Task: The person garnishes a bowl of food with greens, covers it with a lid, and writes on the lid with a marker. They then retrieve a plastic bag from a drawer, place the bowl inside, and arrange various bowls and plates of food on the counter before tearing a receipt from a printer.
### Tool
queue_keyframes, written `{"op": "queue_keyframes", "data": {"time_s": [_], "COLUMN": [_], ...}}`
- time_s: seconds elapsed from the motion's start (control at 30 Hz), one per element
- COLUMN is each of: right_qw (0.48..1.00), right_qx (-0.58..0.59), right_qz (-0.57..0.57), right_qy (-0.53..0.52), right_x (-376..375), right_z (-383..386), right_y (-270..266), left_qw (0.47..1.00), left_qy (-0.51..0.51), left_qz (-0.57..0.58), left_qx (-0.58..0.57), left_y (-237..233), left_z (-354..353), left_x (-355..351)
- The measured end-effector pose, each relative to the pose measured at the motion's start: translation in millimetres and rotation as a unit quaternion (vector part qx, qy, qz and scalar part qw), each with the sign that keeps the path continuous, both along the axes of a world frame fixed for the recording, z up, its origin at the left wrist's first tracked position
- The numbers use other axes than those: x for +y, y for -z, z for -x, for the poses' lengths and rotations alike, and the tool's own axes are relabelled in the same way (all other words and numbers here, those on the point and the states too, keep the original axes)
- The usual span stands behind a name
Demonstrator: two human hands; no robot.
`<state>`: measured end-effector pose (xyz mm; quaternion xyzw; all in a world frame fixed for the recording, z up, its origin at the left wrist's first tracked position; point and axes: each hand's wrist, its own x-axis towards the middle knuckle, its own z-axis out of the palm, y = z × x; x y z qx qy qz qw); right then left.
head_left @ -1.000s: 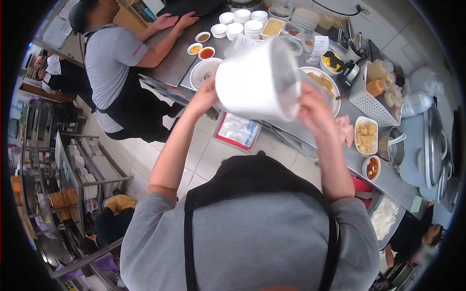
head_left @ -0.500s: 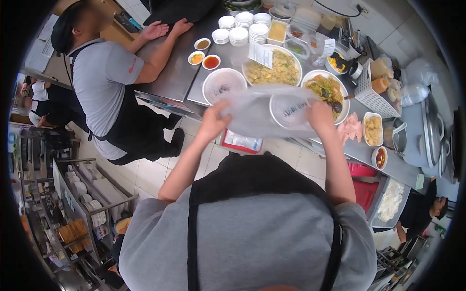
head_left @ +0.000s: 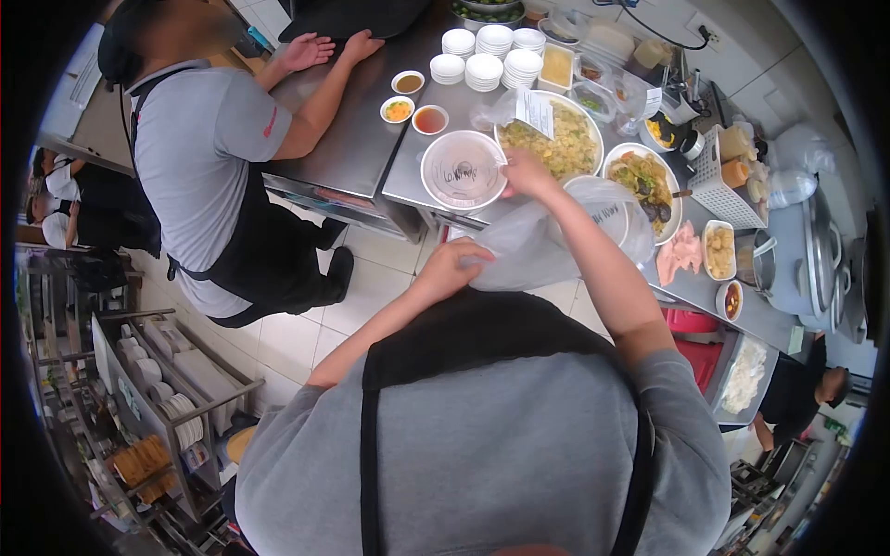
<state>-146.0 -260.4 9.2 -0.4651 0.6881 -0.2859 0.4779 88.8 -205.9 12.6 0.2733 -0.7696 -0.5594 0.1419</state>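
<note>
My left hand point(head_left: 451, 267) is closed on the edge of a clear plastic bag point(head_left: 519, 250), low in front of the counter. My right hand point(head_left: 530, 176) reaches across the bag and grips the right rim of a round takeout container point(head_left: 459, 170) with writing on its lid. Part of the fingers is hidden behind that rim. A second lidded container point(head_left: 607, 215), also with writing, shows through the bag under my right forearm. Beyond my right hand is a large bowl of fried rice point(head_left: 570, 139), with a paper slip point(head_left: 536, 113) lying over its left part.
A bowl of noodles point(head_left: 654, 176), pink cloth point(head_left: 681, 253) and a bowl of pale chunks point(head_left: 718, 250) line the right. Small sauce cups point(head_left: 430, 120) and stacked white cups point(head_left: 484, 71) stand behind. A co-worker point(head_left: 218, 120) leans on the left counter.
My right hand has left the bag's right side and moved left onto the round container. The left hand has shifted slightly right and down with the bag, which is now slack.
</note>
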Motion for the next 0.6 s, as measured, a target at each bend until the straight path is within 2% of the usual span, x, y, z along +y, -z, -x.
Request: {"op": "queue_keyframes", "data": {"time_s": [0.07,0.1,0.13,0.17,0.2,0.23,0.3,0.37,0.43,0.5,0.57,0.6], "right_qw": [0.991,0.991,0.994,0.991,0.991,0.985,0.977,0.983,0.985,0.995,0.996,0.981], "right_qx": [0.063,0.064,-0.004,-0.072,-0.072,-0.113,-0.151,-0.151,-0.15,-0.037,-0.014,0.105], "right_qz": [0.112,0.113,0.102,0.091,0.09,0.113,0.14,0.106,0.091,0.087,0.092,0.143], "right_qy": [0.028,0.029,0.044,0.06,0.065,0.059,0.057,0.012,-0.004,-0.015,-0.009,-0.075], "right_x": [-1,3,16,29,41,55,77,95,98,97,85,77], "right_z": [2,10,10,11,15,22,37,51,65,69,68,64], "right_y": [-1,-4,-41,-72,-91,-108,-116,-117,-92,-72,-60,-60], "left_qw": [0.999,0.997,0.997,0.997,0.995,0.995,0.971,0.964,0.959,0.961,0.962,0.972], "left_qy": [-0.01,-0.019,-0.017,-0.057,-0.097,-0.091,-0.131,-0.149,-0.128,-0.064,-0.071,-0.086], "left_qz": [0.037,0.074,0.072,0.054,0.035,0.035,-0.196,-0.218,-0.251,-0.26,-0.26,-0.217], "left_qx": [0.005,0.008,0.008,0.002,-0.003,-0.003,-0.026,-0.022,-0.022,0.069,0.045,0.043], "left_y": [11,16,20,23,25,24,18,12,-2,-19,-13,-18], "left_z": [1,2,2,4,6,8,15,25,30,32,36,39], "left_x": [-2,-3,-6,-12,-19,-27,-43,-55,-62,-66,-74,-75]}}
